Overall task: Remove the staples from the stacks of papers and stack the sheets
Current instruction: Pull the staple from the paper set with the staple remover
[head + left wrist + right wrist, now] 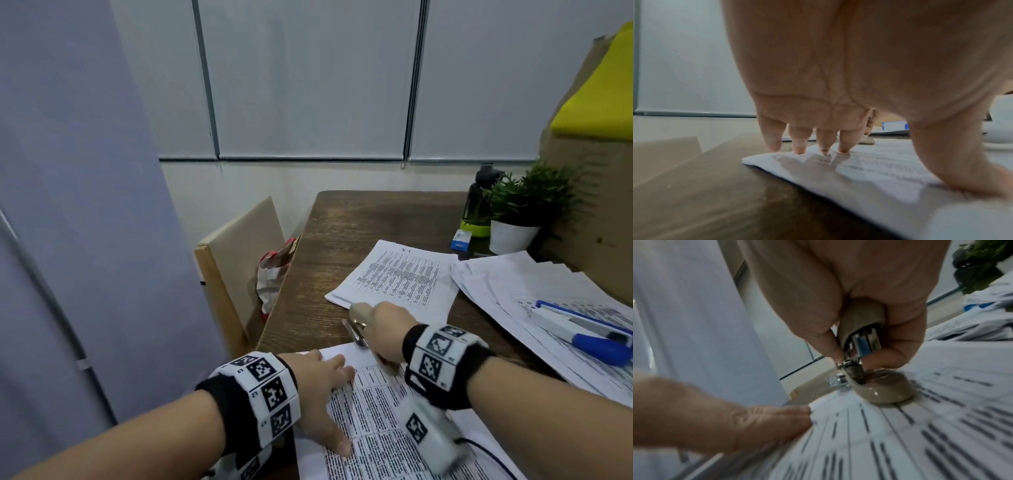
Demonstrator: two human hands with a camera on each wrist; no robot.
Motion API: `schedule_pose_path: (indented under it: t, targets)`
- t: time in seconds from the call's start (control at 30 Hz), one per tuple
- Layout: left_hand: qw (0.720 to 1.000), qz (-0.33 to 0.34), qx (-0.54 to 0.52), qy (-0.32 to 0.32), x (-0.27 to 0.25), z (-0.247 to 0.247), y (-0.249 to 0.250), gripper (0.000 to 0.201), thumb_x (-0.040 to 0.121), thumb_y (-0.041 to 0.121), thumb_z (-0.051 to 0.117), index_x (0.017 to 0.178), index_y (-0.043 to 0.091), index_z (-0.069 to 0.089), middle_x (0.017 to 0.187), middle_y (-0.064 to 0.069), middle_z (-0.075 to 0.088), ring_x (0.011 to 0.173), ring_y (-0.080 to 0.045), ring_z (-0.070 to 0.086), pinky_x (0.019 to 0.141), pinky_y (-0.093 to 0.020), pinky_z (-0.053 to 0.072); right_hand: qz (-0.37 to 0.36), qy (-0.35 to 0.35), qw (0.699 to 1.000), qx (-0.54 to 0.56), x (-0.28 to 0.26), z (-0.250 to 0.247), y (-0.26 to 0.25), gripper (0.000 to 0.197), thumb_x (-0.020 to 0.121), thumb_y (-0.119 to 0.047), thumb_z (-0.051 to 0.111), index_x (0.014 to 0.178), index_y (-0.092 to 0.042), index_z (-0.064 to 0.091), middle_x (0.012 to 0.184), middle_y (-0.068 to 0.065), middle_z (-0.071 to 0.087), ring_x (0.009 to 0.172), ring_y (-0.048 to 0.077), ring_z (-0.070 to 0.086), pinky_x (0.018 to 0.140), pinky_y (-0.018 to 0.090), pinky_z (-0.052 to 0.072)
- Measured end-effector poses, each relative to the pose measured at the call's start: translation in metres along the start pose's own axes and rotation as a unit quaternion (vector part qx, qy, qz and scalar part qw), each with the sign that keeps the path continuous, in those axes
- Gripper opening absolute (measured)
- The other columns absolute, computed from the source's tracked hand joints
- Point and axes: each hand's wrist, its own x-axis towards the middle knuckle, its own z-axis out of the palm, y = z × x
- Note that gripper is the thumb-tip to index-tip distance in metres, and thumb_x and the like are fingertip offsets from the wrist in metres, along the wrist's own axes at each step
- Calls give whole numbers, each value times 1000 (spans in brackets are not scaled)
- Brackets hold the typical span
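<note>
A printed paper stack (376,428) lies at the table's near edge. My left hand (322,387) presses flat on its upper left part, fingers spread and straight (799,146), thumb down on the sheet (760,423). My right hand (387,332) grips a beige hinged staple tool (358,322) at the stack's far corner. Thumb and fingers curl round its upper arm (861,324). Its lower beige base (890,391) rests on the paper, and the metal tip (838,379) sits at the corner. The staple itself is hidden.
A second printed stack (400,274) lies further back. A loose paper pile (507,284) at the right carries a blue-and-white stapler (582,329). Potted plant (524,209), dark bottle (479,202) and cardboard box (589,205) stand behind. A chair (236,260) stands left of the table (325,233).
</note>
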Motion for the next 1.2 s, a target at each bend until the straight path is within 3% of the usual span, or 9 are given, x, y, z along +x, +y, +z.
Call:
schedule_pose_path:
  t: [0.17,0.33,0.53,0.7,0.8,0.93,1.03,1.1,1.2]
  targets:
    - [993,-68,-60,76,-8,-1,-17,93,83,63,63,155,22,21,166,-1,4,151,-26,9,122,-48,17,35,40,985,163,-8,1,27,15,94,-17,47,80,-16,53,88,11,64,90,32,65,80,37,53]
    - [982,-110,-107,107,-11,3,-36,57,83,51,70,126,17,58,128,-4,61,112,-24,58,97,-41,50,37,69,964,254,-25,20,42,15,90,-23,57,104,-18,56,83,0,64,65,14,60,59,27,47]
    - [943,-139,-195,233,-11,0,-38,58,77,25,81,129,23,56,114,4,63,103,-14,58,86,-25,51,38,85,954,283,-32,21,43,25,91,-23,56,116,-19,53,95,1,63,78,16,61,66,27,46]
    - [890,-151,-314,293,-16,-4,-47,15,76,14,83,86,20,73,80,3,70,75,-10,66,69,-20,56,53,99,936,334,-34,23,47,24,90,-23,56,113,-19,55,89,2,66,70,17,59,68,32,50]
    - [882,-146,-334,300,-18,-5,-50,16,78,12,81,72,22,71,67,7,65,63,-4,60,59,-15,48,65,116,923,361,-35,24,50,22,91,-22,56,112,-16,56,93,4,65,73,18,61,65,31,53]
    - [886,-149,-320,300,-17,-5,-50,13,84,15,76,83,25,69,83,9,66,77,-6,61,63,-12,46,79,128,896,417,-37,22,51,24,93,-15,57,116,-10,56,99,8,62,69,15,61,46,18,48]
    - [881,-154,-318,314,-18,-10,-46,32,86,28,74,116,25,63,114,12,60,109,-9,57,92,-21,47,59,121,886,444,-40,16,49,26,89,-9,62,115,-11,61,95,7,63,56,16,61,49,22,51]
    - [847,-127,-393,335,-18,-15,-41,45,84,30,77,124,21,59,118,10,61,108,-9,60,95,-27,51,22,103,890,443,-44,10,41,27,88,-7,63,114,-15,63,94,2,62,56,13,64,53,24,55]
    - [753,-59,-576,313,-17,-22,-29,48,78,14,82,118,11,56,101,-6,71,78,-17,70,74,-32,60,-52,78,892,443,-49,0,19,27,88,-6,63,113,-19,63,91,5,65,52,13,63,54,30,57]
